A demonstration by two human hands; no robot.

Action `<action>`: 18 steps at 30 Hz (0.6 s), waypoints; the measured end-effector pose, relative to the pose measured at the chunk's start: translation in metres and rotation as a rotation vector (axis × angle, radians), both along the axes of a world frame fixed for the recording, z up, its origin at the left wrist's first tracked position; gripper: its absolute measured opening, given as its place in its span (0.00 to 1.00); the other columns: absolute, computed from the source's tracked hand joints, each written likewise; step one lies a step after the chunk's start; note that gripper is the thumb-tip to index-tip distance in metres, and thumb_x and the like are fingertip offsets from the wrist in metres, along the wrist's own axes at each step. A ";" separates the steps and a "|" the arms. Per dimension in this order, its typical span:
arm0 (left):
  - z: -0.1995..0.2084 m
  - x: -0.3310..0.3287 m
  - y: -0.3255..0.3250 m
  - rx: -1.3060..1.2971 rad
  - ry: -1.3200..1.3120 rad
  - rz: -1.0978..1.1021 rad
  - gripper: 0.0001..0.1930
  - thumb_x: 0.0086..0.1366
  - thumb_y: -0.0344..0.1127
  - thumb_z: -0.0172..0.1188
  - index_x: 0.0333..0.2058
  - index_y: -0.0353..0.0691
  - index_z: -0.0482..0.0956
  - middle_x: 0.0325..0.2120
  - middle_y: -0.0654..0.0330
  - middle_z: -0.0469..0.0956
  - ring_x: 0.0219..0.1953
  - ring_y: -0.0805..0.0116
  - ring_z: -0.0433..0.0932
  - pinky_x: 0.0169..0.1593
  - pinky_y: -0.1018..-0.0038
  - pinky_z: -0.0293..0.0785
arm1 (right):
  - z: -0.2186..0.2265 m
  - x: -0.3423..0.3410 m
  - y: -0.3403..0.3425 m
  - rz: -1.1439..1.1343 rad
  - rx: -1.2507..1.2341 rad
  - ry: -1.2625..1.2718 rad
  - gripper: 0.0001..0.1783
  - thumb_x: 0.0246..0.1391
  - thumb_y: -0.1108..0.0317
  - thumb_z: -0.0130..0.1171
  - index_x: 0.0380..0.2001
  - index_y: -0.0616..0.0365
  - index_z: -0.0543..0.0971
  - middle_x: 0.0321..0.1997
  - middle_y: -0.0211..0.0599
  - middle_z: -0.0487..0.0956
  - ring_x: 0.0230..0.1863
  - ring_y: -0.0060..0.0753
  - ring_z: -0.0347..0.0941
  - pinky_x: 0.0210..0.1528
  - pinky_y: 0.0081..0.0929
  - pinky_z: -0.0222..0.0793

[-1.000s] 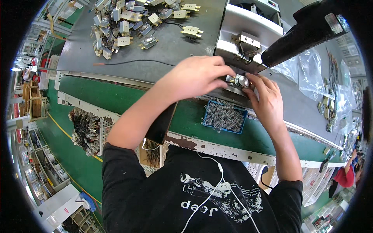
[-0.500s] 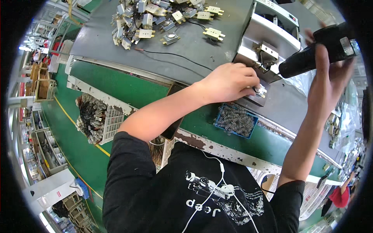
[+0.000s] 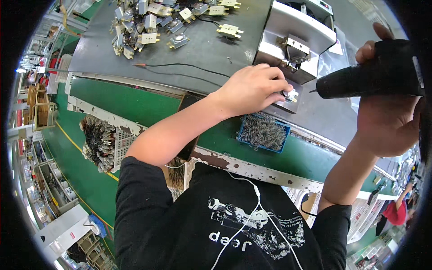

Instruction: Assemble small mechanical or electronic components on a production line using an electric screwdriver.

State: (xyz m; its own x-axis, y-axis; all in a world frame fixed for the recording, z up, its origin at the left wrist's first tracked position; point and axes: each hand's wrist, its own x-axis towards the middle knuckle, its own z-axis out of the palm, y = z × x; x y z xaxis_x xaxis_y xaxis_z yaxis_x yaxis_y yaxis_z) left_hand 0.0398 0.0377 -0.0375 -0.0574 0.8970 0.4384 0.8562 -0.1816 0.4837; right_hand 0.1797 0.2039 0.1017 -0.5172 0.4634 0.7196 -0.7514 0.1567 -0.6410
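My left hand (image 3: pixel 257 89) is closed, its thumb and fingertips on a small part with a round metal face and brass terminals (image 3: pixel 291 95). That part sits on a metal block (image 3: pixel 288 106) at the bench's front edge; my fingers hide some of it. My right hand (image 3: pixel 387 119) is wrapped round a black electric screwdriver (image 3: pixel 346 82), held almost level. The screwdriver's thin bit (image 3: pixel 313 91) points left toward the part, a short gap away from it. Just behind the block stands a metal machine (image 3: pixel 292 56) with a small bracket and a cream terminal piece at its front.
Similar small switch-like parts (image 3: pixel 150 22) lie heaped at the far left of the grey bench (image 3: pixel 198 51). A loose dark wire (image 3: pixel 180 65) runs toward my left hand. Below it, a blue tray (image 3: pixel 281 148) holds springs. A white crate (image 3: pixel 120 146) with bundled wires stands left.
My right hand has turned the screwdriver from a slant to nearly level and lowered it, its bit now beside the part. My left hand stays on the part; the whole view has shifted slightly.
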 end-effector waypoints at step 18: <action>0.004 0.000 0.004 -0.003 -0.018 -0.040 0.11 0.58 0.38 0.67 0.41 0.49 0.84 0.37 0.63 0.77 0.42 0.59 0.77 0.48 0.64 0.76 | 0.007 0.009 -0.032 0.069 -0.005 -0.150 0.39 0.63 0.45 0.56 0.63 0.67 0.61 0.62 0.64 0.67 0.48 0.43 0.74 0.48 0.38 0.74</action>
State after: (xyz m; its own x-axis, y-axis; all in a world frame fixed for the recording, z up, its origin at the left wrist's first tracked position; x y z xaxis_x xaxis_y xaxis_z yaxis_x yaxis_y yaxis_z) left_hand 0.0394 0.0414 -0.0330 -0.0286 0.9001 0.4348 0.8395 -0.2144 0.4992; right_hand 0.1891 0.1724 0.1090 -0.6496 0.4261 0.6296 -0.6558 0.1048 -0.7476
